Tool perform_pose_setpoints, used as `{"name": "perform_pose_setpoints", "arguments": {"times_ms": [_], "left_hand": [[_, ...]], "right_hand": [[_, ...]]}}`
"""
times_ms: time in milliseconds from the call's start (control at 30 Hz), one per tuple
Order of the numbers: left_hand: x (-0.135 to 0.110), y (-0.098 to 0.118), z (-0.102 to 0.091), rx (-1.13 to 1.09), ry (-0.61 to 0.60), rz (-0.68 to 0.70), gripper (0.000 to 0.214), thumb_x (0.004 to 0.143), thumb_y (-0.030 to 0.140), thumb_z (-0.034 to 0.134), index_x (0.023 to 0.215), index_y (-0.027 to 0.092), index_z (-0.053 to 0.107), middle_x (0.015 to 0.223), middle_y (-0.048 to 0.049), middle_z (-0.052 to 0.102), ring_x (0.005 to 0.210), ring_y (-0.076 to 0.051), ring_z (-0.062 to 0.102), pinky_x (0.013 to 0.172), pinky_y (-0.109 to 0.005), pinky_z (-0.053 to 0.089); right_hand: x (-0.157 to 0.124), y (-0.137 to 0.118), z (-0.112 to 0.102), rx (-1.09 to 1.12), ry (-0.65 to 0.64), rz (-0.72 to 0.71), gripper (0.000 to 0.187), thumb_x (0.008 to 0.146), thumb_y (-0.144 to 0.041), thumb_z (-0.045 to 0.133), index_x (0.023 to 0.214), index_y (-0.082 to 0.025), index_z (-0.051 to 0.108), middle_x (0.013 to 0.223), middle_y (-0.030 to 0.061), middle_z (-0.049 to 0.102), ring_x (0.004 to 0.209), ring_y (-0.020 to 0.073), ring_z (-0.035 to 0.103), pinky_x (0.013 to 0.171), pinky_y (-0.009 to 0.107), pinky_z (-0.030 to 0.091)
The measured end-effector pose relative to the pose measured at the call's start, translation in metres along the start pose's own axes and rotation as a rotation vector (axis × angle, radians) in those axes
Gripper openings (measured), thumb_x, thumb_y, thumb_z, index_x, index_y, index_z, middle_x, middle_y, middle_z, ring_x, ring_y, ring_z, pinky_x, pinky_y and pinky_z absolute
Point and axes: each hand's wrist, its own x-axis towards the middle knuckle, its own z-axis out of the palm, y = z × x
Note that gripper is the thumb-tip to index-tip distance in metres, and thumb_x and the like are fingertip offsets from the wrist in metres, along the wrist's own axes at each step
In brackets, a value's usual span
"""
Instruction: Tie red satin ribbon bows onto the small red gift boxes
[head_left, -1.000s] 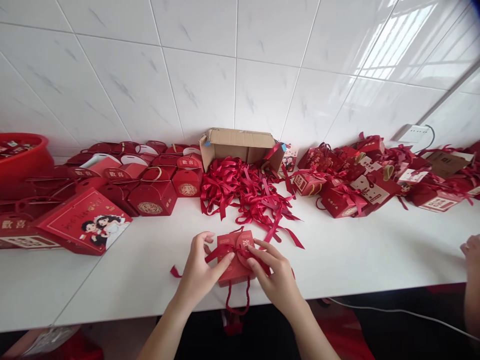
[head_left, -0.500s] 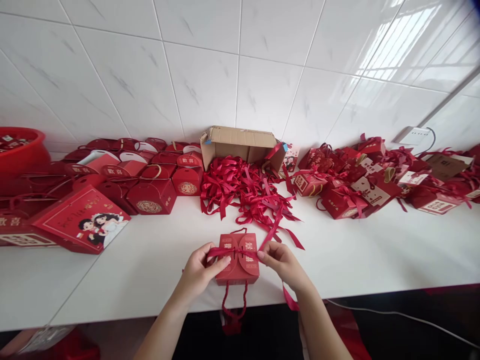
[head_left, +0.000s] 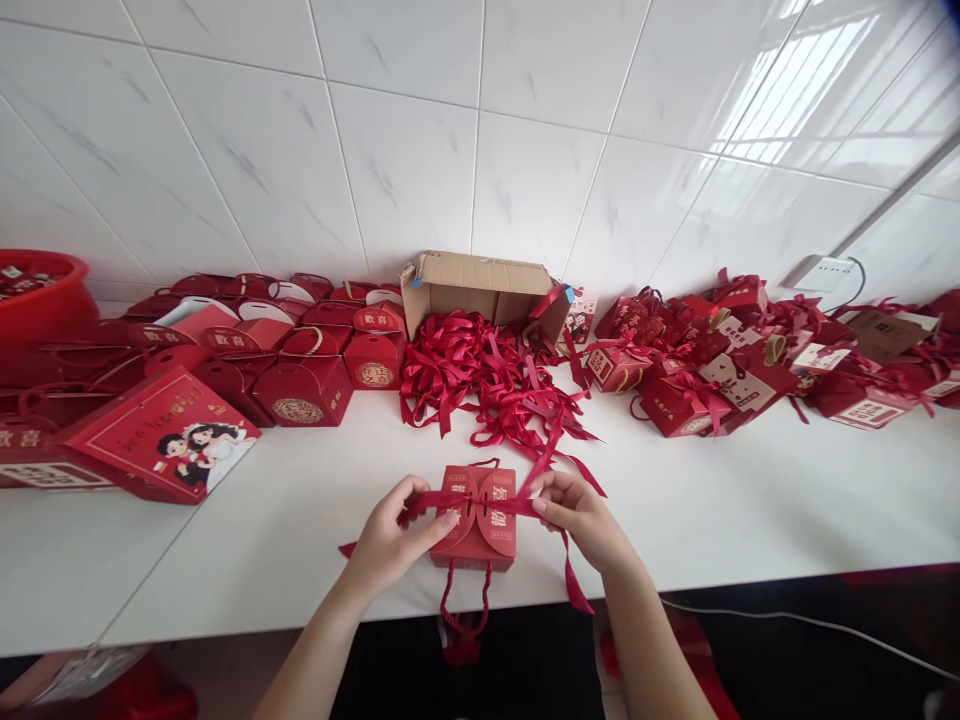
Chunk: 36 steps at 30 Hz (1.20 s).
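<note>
A red gift box (head_left: pixel 474 545) with cord handles lies in front of me near the table's front edge. Across its top runs a red ribbon (head_left: pixel 504 505), knotted at the middle where the two curved flaps meet. My left hand (head_left: pixel 394 535) pinches the ribbon's left part, its thumb resting over the box's left side. To the right of the box, my right hand (head_left: pixel 576 510) pinches the ribbon's other part between thumb and fingers. One loose end hangs below the right hand, and another tip shows left of my left wrist.
A heap of red ribbons (head_left: pixel 487 375) spills from a cardboard box (head_left: pixel 484 275) by the tiled wall. Several red boxes (head_left: pixel 304 390) crowd the left, beside a red basin (head_left: pixel 45 300). Ribboned boxes (head_left: pixel 686 400) are piled on the right, with a power strip (head_left: pixel 825 272) behind.
My hands have drawn farther apart, pulling the ribbon outward on both sides. A ribbon tip now shows left of my left wrist. The box stays almost in place.
</note>
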Motion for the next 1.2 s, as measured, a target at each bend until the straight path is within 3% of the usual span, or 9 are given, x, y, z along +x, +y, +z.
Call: {"name": "perform_pose_setpoints", "arguments": {"times_ms": [133,300,400,533,700,800,933,1067,1200], "left_hand": [[-0.001,0.015,-0.001,0.094,0.215,0.235,0.036,0.079,0.043,0.067,0.105,0.024,0.052,0.114,-0.0061,0.057,0.113,-0.025,0.055,0.100,-0.041,0.041],[0.000,0.051,0.023,0.313,0.150,0.575,0.034,0.076,0.032,0.072,0.101,0.025,0.050,0.117,-0.0077,0.056,0.117,-0.028,0.051,0.101,-0.043,0.038],[0.006,0.061,0.035,0.383,0.276,0.638,0.027,0.077,0.021,0.065,0.096,0.024,0.046,0.110,-0.0076,0.059,0.113,-0.029,0.053,0.100,-0.045,0.035],[0.012,0.058,0.037,0.339,0.443,0.608,0.030,0.074,0.020,0.064,0.095,0.024,0.043,0.108,-0.0069,0.058,0.110,-0.029,0.055,0.099,-0.045,0.035],[0.008,0.054,0.032,0.292,0.386,0.551,0.029,0.076,0.020,0.061,0.099,0.024,0.043,0.105,-0.0064,0.058,0.108,-0.027,0.055,0.097,-0.044,0.037],[0.004,0.051,0.023,0.182,0.249,0.493,0.030,0.078,0.021,0.058,0.105,0.024,0.046,0.106,-0.0063,0.057,0.108,-0.025,0.055,0.099,-0.041,0.038],[0.007,0.033,0.006,0.067,0.133,0.309,0.028,0.079,0.027,0.057,0.105,0.024,0.048,0.110,-0.0059,0.057,0.112,-0.025,0.054,0.103,-0.041,0.036],[0.017,0.013,-0.003,0.036,-0.013,0.055,0.024,0.082,0.044,0.058,0.090,0.022,0.055,0.097,-0.0050,0.061,0.098,-0.024,0.058,0.089,-0.037,0.045],[0.019,0.014,-0.014,-0.013,-0.211,0.019,0.038,0.085,0.050,0.053,0.063,0.019,0.055,0.061,0.0008,0.054,0.062,-0.016,0.054,0.062,-0.027,0.046]], "right_hand": [[-0.010,-0.014,0.000,0.141,0.026,-0.084,0.034,0.080,-0.042,0.072,0.104,-0.023,0.057,0.066,-0.0034,0.056,0.062,0.0135,0.055,0.059,0.027,0.045],[-0.014,-0.035,0.015,0.122,-0.005,-0.154,0.038,0.077,-0.041,0.074,0.106,-0.023,0.057,0.075,0.0000,0.062,0.064,0.0151,0.059,0.058,0.030,0.052],[-0.013,-0.039,0.023,0.042,0.019,-0.201,0.036,0.076,-0.043,0.074,0.102,-0.023,0.058,0.075,0.0002,0.061,0.062,0.0142,0.057,0.055,0.029,0.051],[-0.009,-0.032,0.025,-0.120,0.035,-0.197,0.035,0.079,-0.040,0.072,0.108,-0.022,0.063,0.066,-0.0039,0.054,0.054,0.0097,0.045,0.049,0.023,0.040],[0.003,-0.024,0.041,-0.351,-0.025,-0.232,0.024,0.082,-0.036,0.068,0.103,-0.023,0.073,0.066,-0.0021,0.058,0.058,0.0114,0.047,0.054,0.025,0.041],[0.009,-0.022,0.052,-0.386,0.038,-0.344,0.014,0.084,-0.030,0.064,0.082,-0.022,0.076,0.078,0.0028,0.064,0.069,0.0151,0.056,0.061,0.027,0.046],[0.008,-0.020,0.056,-0.401,0.061,-0.405,0.015,0.087,-0.024,0.059,0.085,-0.024,0.074,0.105,0.0053,0.070,0.094,0.0208,0.062,0.078,0.033,0.050],[0.005,-0.022,0.056,-0.433,-0.015,-0.401,0.019,0.092,-0.023,0.052,0.089,-0.023,0.071,0.093,0.0040,0.074,0.087,0.0201,0.063,0.079,0.034,0.050],[0.006,-0.020,0.067,-0.458,0.074,-0.371,0.019,0.090,-0.023,0.052,0.080,-0.020,0.068,0.075,0.0027,0.070,0.068,0.0169,0.060,0.064,0.028,0.048]]}}
